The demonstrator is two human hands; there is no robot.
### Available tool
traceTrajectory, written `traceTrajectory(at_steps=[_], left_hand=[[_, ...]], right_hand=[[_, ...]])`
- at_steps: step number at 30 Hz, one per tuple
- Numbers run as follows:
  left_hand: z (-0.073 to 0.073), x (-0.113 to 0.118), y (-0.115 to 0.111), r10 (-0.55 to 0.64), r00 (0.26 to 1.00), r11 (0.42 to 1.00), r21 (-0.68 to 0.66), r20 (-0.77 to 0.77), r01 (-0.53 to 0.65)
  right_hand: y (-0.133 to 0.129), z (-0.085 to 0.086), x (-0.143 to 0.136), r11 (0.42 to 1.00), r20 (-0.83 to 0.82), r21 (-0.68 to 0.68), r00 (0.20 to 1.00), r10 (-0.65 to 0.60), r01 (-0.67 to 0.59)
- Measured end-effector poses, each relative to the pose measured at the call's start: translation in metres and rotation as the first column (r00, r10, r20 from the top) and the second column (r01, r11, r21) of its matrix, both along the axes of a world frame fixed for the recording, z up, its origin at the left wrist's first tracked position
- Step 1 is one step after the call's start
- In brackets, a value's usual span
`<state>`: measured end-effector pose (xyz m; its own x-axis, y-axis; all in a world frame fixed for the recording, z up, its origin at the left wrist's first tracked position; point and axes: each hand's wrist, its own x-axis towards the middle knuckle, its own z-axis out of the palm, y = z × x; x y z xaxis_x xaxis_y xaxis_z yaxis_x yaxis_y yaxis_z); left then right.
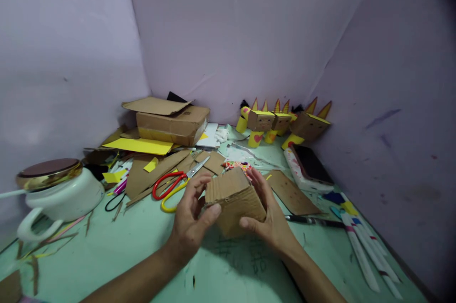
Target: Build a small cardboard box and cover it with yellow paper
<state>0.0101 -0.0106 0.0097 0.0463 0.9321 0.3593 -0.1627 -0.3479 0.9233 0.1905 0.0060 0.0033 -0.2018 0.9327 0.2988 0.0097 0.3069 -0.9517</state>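
Note:
A small brown cardboard box [235, 205] is held tilted above the green tabletop, between both hands. My left hand [194, 217] grips its left side, the thumb on the near face and the fingers behind. From the right, my right hand [265, 217] closes on it, thumb against the lower front and fingers along the far side. The box's upper edge shows raw corrugated layers. Just left of the box lie scissors [178, 184] with one red and one yellow handle loop. A flat cardboard piece [292, 193] rests beyond my right hand.
On the left stands a white mug [67, 196] with a lid. Behind are a larger cardboard box [174, 125], yellow sheets [138, 146] and scraps. Cardboard animal figures [261, 122] line the back wall. At right are a phone [311, 163], a black pen-like tool [317, 221] and several markers [370, 246].

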Motion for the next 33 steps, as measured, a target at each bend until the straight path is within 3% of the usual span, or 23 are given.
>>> traceTrajectory(at_steps=[3,7,9,12,16,22,25,27,29,31,33], left_hand=[[0.003,0.002,0.0,-0.011,0.977,0.993,-0.115,0.212,0.036],[-0.008,0.001,0.005,-0.032,0.962,0.988,-0.136,0.271,0.071],[-0.016,-0.002,0.011,-0.049,0.961,0.991,-0.104,0.272,0.08],[-0.022,-0.009,0.017,-0.003,0.971,0.997,-0.074,0.239,0.021],[-0.016,-0.013,0.013,-0.023,0.995,0.998,-0.06,0.099,0.029],[-0.011,-0.006,-0.002,-0.243,0.97,0.97,-0.03,-0.012,0.243],[-0.007,-0.004,-0.005,-0.296,0.955,0.954,-0.062,-0.03,0.294],[-0.002,-0.005,-0.005,-0.264,0.964,0.962,-0.076,-0.017,0.262],[0.003,-0.006,-0.005,-0.185,0.983,0.978,-0.097,-0.006,0.184],[0.006,-0.008,-0.003,-0.116,0.993,0.986,-0.12,-0.015,0.113],[0.006,-0.01,0.0,-0.087,0.996,0.987,-0.139,-0.033,0.082]], right_hand=[[0.002,-0.002,-0.003,0.985,-0.126,-0.17,0.992,-0.007,-0.015],[0.003,0.004,0.003,0.951,-0.373,-0.298,0.906,-0.2,0.088],[0.004,0.011,0.008,0.908,-0.484,-0.418,0.838,-0.252,0.032],[0.006,0.023,0.014,0.806,-0.605,-0.572,0.741,-0.291,-0.151],[0.005,0.029,0.011,0.742,-0.679,-0.592,0.691,-0.249,-0.315],[-0.005,0.024,-0.013,0.691,-0.635,-0.67,0.689,-0.348,-0.269],[-0.008,0.018,-0.024,0.686,-0.65,-0.637,0.724,-0.232,-0.353],[-0.007,0.011,-0.026,0.729,-0.612,-0.59,0.781,-0.123,-0.347],[-0.004,0.004,-0.023,0.846,-0.516,-0.487,0.853,-0.076,-0.219],[-0.001,-0.002,-0.016,0.953,-0.403,-0.304,0.908,-0.111,-0.019],[0.0,-0.003,-0.008,0.992,-0.302,-0.095,0.947,-0.109,0.084]])
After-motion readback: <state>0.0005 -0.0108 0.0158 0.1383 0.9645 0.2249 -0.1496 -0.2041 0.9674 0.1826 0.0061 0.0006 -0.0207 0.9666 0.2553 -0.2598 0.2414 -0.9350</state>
